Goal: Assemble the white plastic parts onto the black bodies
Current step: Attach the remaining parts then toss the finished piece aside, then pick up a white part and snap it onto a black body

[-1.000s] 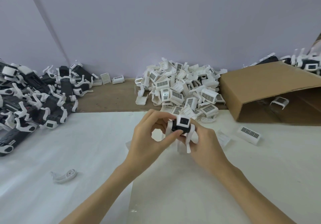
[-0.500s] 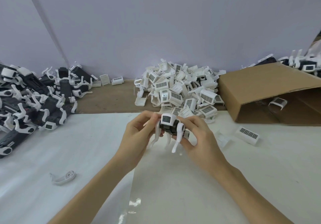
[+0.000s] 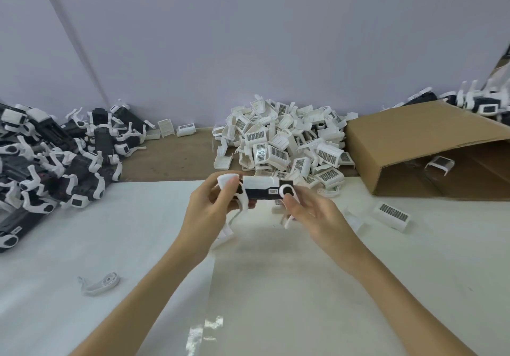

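black body (image 3: 263, 193) with white parts already clipped on lies level between both hands, held up over the white sheet (image 3: 138, 245) just in front of the big pile of white plastic parts (image 3: 284, 140). the left hand (image 3: 209, 206) grips its left end, fingers curled over a white cap there, thumb underneath. the right hand (image 3: 311, 212) pinches the right end by the round white ring, thumb tip against that ring, the other fingers loosely curled below. white curved legs hang down from the body between the two hands. taking the held body as the landmark: the loose white parts heap sits directly behind it against the lilac wall; the cardboard box (image 3: 430, 145) lies on its side to its right, open mouth facing the sheet, with one white piece inside; a single barcoded white part (image 3: 392, 213) rests on the sheet to its right, near the box; a heap of finished black-and-white units (image 3: 52, 156) spreads far to its left; one stray white curved piece (image 3: 100, 286) lies on the sheet to its lower left, well apart.
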`<state>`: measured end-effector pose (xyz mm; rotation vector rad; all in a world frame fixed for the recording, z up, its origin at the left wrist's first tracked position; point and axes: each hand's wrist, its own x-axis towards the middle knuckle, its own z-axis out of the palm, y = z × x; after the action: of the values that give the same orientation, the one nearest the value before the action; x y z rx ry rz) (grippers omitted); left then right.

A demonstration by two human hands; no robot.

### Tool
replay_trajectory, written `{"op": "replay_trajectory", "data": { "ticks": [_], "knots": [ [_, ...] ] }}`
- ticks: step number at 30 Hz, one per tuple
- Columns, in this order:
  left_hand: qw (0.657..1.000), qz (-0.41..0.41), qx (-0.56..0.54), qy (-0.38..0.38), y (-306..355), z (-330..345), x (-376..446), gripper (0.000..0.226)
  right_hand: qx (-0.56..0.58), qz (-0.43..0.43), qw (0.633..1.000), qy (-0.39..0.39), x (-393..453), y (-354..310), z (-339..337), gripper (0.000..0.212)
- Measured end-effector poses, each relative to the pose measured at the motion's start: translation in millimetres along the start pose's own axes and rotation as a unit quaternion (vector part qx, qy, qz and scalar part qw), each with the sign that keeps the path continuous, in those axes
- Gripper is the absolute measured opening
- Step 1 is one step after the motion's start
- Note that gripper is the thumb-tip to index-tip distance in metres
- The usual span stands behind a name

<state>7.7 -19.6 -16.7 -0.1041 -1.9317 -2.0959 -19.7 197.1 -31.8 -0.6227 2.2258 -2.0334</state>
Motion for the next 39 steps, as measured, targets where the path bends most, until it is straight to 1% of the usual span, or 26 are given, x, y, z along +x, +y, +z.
{"op": "replay_trajectory", "data": {
  "ticks": [2,3,4,5,6,9,12,15,18,19,21,23,24,25,26,27,28,29,30,31,33,35,37,39],
  "knots": [
    [1.000,-0.013,-0.010,-0.023,0,-4,2,0.029,0.069,0.021,0.997,-0.023,-1,-1,0,0.045],
    [0.999,-0.016,-0.007,-0.040,-1,-5,2,0.028,0.078,0.023,0.996,-0.021,-2,-1,-1,0.045],
    [0.998,-0.015,0.008,-0.059,-3,-6,1,0.033,0.076,0.021,0.997,-0.018,-3,-2,-1,0.046],
    [0.996,-0.008,0.035,-0.078,-5,-6,1,0.038,0.062,0.015,0.998,-0.019,-3,-2,0,0.047],
    [0.993,0.004,0.067,-0.092,-7,-5,0,0.038,0.039,0.004,0.999,-0.023,-4,-2,1,0.047],
    [0.987,0.052,0.119,-0.091,-7,0,-3,0.017,-0.013,-0.032,0.998,-0.048,-5,2,2,0.037],
    [0.986,0.067,0.123,-0.086,-8,-2,-2,0.015,-0.029,-0.039,0.997,-0.057,-6,3,1,0.033],
    [0.986,0.068,0.124,-0.086,-7,-6,-1,0.023,-0.043,-0.033,0.996,-0.073,-6,-2,-2,0.037],
    [0.984,0.056,0.138,-0.093,-9,-8,0,0.034,-0.001,0.033,0.993,-0.115,-7,-9,-7,0.043],
    [0.985,0.042,0.132,-0.100,-10,-9,1,0.037,0.014,0.057,0.990,-0.124,-7,-11,-8,0.042],
    [0.991,-0.016,0.083,-0.099,-12,-8,3,0.049,0.052,0.096,0.986,-0.129,-5,-13,-13,0.039],
    [0.995,-0.068,0.021,-0.067,-11,-8,6,0.064,0.126,0.139,0.977,-0.100,3,-18,-23,0.052],
    [0.997,-0.068,0.008,-0.042,-11,-9,9,0.069,0.190,0.147,0.968,-0.072,8,-22,-31,0.060],
    [0.998,-0.052,0.009,-0.020,-10,-12,12,0.070,0.274,0.134,0.951,-0.045,12,-27,-41,0.064],
    [0.999,-0.032,0.014,-0.004,-8,-14,14,0.069,0.371,0.095,0.923,-0.026,16,-33,-52,0.064],
    [1.000,-0.018,0.020,0.007,-7,-17,15,0.068,0.463,0.049,0.885,-0.021,20,-40,-64,0.064],
    [1.000,-0.014,0.024,0.013,-6,-19,16,0.067,0.536,0.015,0.844,-0.033,23,-44,-74,0.066],
    [0.999,-0.014,0.030,0.016,-6,-20,17,0.066,0.569,0.001,0.821,-0.042,25,-44,-82,0.081],
    [0.999,-0.015,0.039,0.015,-6,-20,16,0.065,0.569,0.004,0.821,-0.053,26,-42,-85,0.094],
    [0.998,-0.015,0.052,0.010,-7,-20,16,0.064,0.551,0.017,0.832,-0.063,26,-38,-84,0.095],
    [0.997,-0.014,0.078,-0.001,-8,-17,14,0.058,0.511,0.056,0.855,-0.061,24,-27,-76,0.079],
    [0.993,-0.009,0.118,-0.003,-10,-13,12,0.046,0.482,0.107,0.869,-0.038,22,-15,-64,0.068],
    [0.982,0.004,0.188,0.001,-15,-11,11,0.036,0.453,0.153,0.878,-0.018,23,-8,-51,0.059],
    [0.968,0.022,0.252,0.008,-19,-11,11,0.030,0.417,0.182,0.890,-0.012,27,-4,-39,0.050]
  ]
}}
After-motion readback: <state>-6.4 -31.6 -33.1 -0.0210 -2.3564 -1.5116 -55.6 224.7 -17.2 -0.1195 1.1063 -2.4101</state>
